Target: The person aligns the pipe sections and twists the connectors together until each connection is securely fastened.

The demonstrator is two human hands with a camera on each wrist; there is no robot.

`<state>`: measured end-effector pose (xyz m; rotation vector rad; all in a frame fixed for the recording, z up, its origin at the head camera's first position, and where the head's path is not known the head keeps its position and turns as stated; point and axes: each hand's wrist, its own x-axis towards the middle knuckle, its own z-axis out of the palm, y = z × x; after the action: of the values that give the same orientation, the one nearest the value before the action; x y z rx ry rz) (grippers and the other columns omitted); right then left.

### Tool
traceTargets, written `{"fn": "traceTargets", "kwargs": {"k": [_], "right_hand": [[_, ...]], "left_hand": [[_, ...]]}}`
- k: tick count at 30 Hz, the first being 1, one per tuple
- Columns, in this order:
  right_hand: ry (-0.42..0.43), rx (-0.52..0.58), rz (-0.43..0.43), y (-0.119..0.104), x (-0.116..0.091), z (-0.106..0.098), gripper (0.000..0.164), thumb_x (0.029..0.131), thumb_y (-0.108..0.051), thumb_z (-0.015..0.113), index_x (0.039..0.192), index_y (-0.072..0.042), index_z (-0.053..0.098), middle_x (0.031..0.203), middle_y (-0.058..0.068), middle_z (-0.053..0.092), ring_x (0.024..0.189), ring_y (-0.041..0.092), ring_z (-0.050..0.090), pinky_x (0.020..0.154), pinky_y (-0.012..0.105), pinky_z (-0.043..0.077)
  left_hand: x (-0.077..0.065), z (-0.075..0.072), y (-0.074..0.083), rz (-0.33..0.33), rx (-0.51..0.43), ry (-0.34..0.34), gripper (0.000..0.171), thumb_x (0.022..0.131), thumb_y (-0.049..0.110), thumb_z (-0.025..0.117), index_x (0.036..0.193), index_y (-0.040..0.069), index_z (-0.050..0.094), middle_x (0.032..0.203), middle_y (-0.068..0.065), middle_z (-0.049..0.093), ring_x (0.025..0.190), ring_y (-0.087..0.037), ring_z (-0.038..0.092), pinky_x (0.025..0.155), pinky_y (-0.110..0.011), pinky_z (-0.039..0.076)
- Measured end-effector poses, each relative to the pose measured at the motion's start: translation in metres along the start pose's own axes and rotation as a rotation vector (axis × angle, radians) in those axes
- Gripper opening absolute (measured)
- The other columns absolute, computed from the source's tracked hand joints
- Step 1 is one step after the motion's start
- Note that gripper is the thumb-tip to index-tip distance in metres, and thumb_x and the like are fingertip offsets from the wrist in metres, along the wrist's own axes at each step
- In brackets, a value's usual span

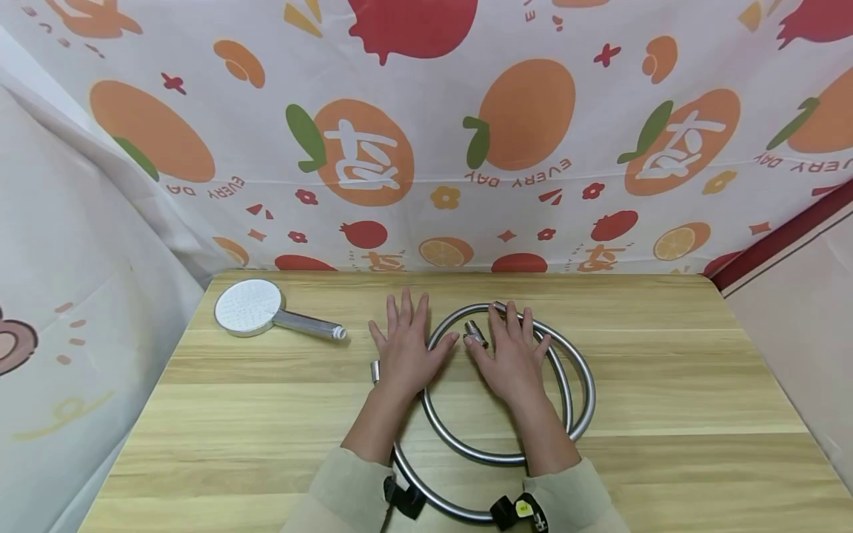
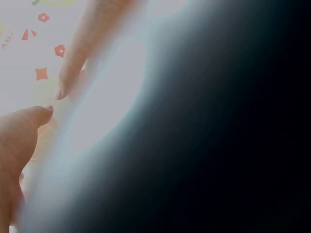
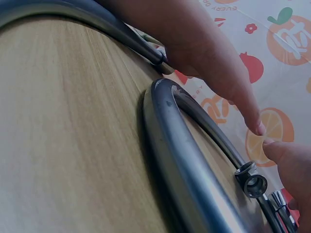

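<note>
Hose [image 1: 493, 459] partly behind left hand [image 1: 406, 355], right hand [image 1: 512, 361]

The person's left hand [image 1: 406, 354] and right hand [image 1: 513, 364] extend forward side by side, palms down, fingers spread, thumb tips near each other.

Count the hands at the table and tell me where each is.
2: the left hand is over the left side of the coiled hose; the right hand is just right of it.
</note>
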<state>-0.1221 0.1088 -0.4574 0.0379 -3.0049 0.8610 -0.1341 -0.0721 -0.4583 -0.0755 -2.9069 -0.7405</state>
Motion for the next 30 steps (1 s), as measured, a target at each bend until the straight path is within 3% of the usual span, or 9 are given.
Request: {"fn": "traceTargets", "kwargs": {"k": [7,13,18,23,26,30], "right_hand": [[0.011,0.006,-0.012,-0.005,-0.002,-0.003,0.076,0.093,-0.063,0.049,0.154,-0.019,0.034,0.164,0.016,0.015,0.151,0.042,0.000,0.107,0.077,-0.007],[0.031,0.016,-0.022,-0.006,-0.002,-0.004,0.074,0.093,-0.063,0.050,0.152,-0.019,0.038,0.163,0.016,0.019,0.151,0.042,0.002,0.107,0.077,-0.005],[0.057,0.028,-0.041,-0.006,0.000,-0.008,0.069,0.094,-0.058,0.053,0.149,-0.018,0.042,0.160,0.017,0.027,0.150,0.044,0.007,0.109,0.076,-0.003],[0.141,0.057,-0.064,-0.009,-0.002,-0.016,0.064,0.093,-0.052,0.060,0.144,-0.015,0.048,0.155,0.016,0.036,0.148,0.044,0.014,0.111,0.075,0.003],[0.181,0.082,-0.091,-0.014,-0.005,-0.020,0.060,0.092,-0.048,0.062,0.141,-0.014,0.051,0.153,0.016,0.039,0.147,0.044,0.018,0.112,0.073,0.006],[0.174,0.113,-0.167,-0.026,-0.012,-0.023,0.055,0.093,-0.045,0.062,0.136,-0.012,0.056,0.147,0.015,0.047,0.144,0.042,0.027,0.115,0.067,0.012]], "left_hand": [[-0.001,-0.012,0.002,0.003,-0.027,0.009,0.081,0.089,0.061,0.058,0.153,0.017,0.035,0.162,-0.015,0.023,0.151,-0.037,0.012,0.110,-0.075,0.003],[-0.005,-0.024,0.002,-0.015,-0.078,0.046,0.073,0.091,0.056,0.061,0.148,0.016,0.042,0.154,-0.013,0.040,0.145,-0.035,0.032,0.114,-0.071,0.007],[-0.008,-0.027,0.000,0.004,-0.116,0.092,0.065,0.090,0.051,0.065,0.142,0.015,0.050,0.144,-0.010,0.053,0.136,-0.031,0.045,0.115,-0.067,0.014],[-0.013,-0.033,-0.004,0.019,-0.154,0.114,0.057,0.090,0.046,0.067,0.136,0.013,0.056,0.139,-0.009,0.057,0.132,-0.030,0.050,0.116,-0.059,0.025],[-0.017,-0.040,-0.009,0.048,-0.204,0.201,0.048,0.091,0.041,0.067,0.129,0.013,0.061,0.133,-0.007,0.062,0.127,-0.028,0.055,0.110,-0.051,0.039],[-0.022,-0.055,-0.018,0.109,-0.333,0.447,0.028,0.091,0.027,0.069,0.113,0.008,0.069,0.113,-0.008,0.071,0.102,-0.028,0.065,0.086,-0.042,0.054]]}}
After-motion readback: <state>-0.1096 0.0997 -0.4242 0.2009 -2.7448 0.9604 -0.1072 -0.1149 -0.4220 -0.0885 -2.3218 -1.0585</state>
